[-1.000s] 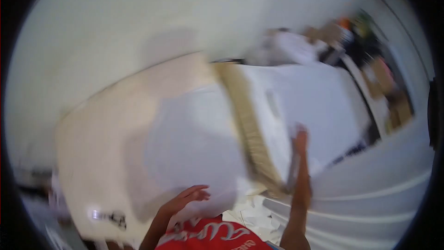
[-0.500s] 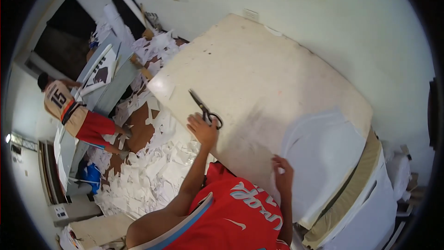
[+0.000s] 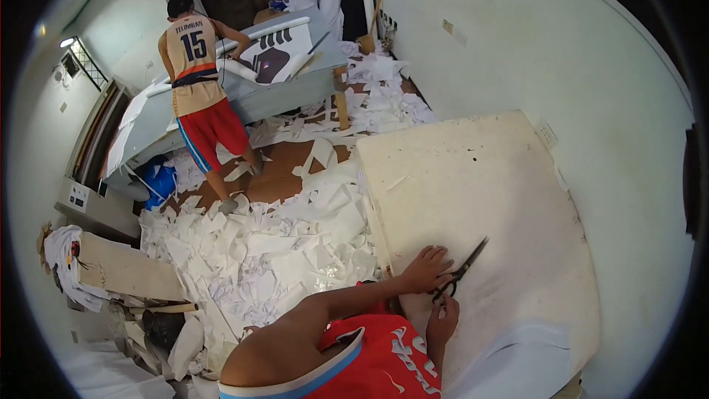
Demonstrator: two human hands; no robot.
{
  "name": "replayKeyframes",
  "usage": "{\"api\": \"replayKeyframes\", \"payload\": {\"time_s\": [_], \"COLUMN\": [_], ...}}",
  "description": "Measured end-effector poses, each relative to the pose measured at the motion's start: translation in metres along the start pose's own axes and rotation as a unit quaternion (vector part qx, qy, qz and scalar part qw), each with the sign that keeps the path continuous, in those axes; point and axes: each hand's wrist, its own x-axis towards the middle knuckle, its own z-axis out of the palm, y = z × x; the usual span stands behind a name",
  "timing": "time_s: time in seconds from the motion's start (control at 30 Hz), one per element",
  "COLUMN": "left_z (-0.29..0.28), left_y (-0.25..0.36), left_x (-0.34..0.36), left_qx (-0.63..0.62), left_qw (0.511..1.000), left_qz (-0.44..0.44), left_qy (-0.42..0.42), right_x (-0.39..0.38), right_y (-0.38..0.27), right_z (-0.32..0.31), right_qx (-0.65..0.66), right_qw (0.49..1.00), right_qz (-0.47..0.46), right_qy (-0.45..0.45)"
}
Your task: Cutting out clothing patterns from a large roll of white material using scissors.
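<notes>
Black-handled scissors (image 3: 468,258) lie on the cream tabletop (image 3: 502,199), blades pointing away to the right. My left hand (image 3: 426,270) rests flat beside them with its fingers spread, the fingertips at the handle. Just below, my right hand (image 3: 444,318) has its fingers curled at the handle loops, which they partly cover. To the right of my right hand, a white sheet (image 3: 521,362) covers the near part of the table.
White scraps (image 3: 295,244) cover the floor left of my table. Beyond them, a co-worker (image 3: 197,77) stands at a grey-blue table (image 3: 288,92) with a printed sheet (image 3: 277,59). A wall (image 3: 628,155) runs along the right side.
My view has swung left, bringing the co-worker and floor further into sight. The scissors have turned clockwise on the table. My right hand, apart from them before, is now at their handle.
</notes>
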Motion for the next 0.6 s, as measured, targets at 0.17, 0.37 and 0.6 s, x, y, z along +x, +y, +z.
{"api": "replayKeyframes", "payload": {"time_s": [0.17, 0.37, 0.6], "left_z": [-0.018, -0.023, -0.031], "left_y": [-0.057, -0.063, -0.069], "left_x": [0.016, 0.018, 0.02], "left_qx": [-0.041, -0.013, -0.069], "left_qw": [0.998, 0.997, 0.996], "left_qz": [0.046, 0.048, 0.04], "left_qy": [0.0, 0.056, 0.034], "right_x": [0.013, 0.018, 0.02], "right_y": [0.01, 0.019, 0.022], "right_z": [0.019, 0.024, 0.029], "right_qx": [-0.172, -0.16, -0.225], "right_qw": [0.981, 0.984, 0.968], "right_qz": [-0.068, -0.057, -0.063], "right_qy": [0.058, 0.06, 0.086]}}
